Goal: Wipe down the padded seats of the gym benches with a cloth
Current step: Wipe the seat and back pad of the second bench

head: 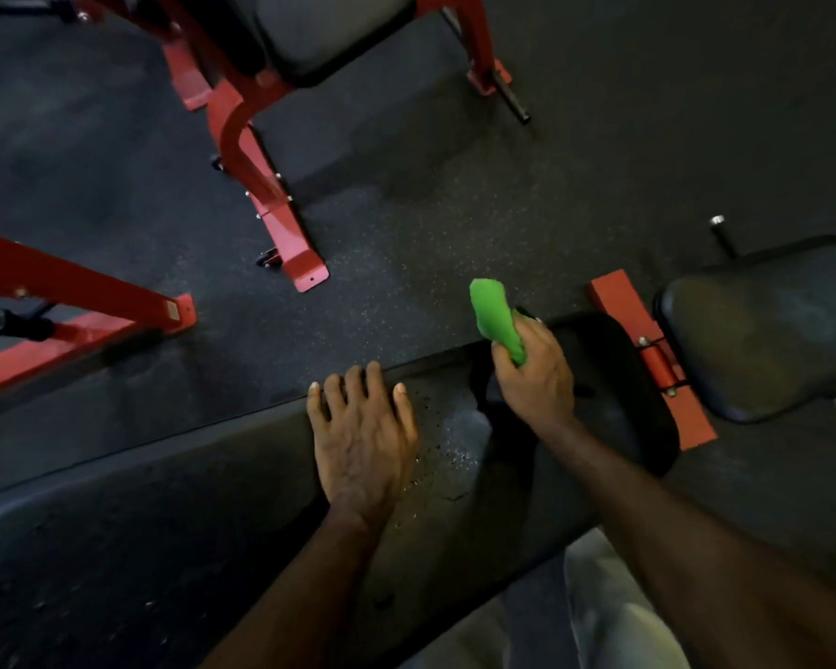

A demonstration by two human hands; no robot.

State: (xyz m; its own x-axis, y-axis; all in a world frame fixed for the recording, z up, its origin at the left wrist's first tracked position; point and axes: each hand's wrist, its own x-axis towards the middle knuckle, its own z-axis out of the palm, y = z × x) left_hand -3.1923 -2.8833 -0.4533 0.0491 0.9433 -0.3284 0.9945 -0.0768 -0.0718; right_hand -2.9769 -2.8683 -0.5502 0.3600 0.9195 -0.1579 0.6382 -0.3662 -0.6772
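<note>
**Green cloth gripped above worn bench pad**

Right hand [534, 374] curled tight around a green cloth [495, 316], fingers clamped on its lower end, bunched upper end sticking up and away past the far edge of the pad. Left hand [363, 437] laid flat on the long black bench pad [165, 523], palm down, fingers straight and slightly spread, tips reaching the pad's far edge. Between the two hands, a scuffed, speckled patch of cracked vinyl [447, 441], paler than the rest. At the pad's right end, a red steel bracket [647, 350] with bolts, and just beyond it a second, smaller black seat pad [763, 330]. Below the right forearm, light grey trousers [614, 615]. Further off on the dark speckled rubber floor [454, 210], red frame legs [266, 185] of another bench, its black pad [329, 31] at the top edge. Another red frame [68, 301] at far left.
</note>
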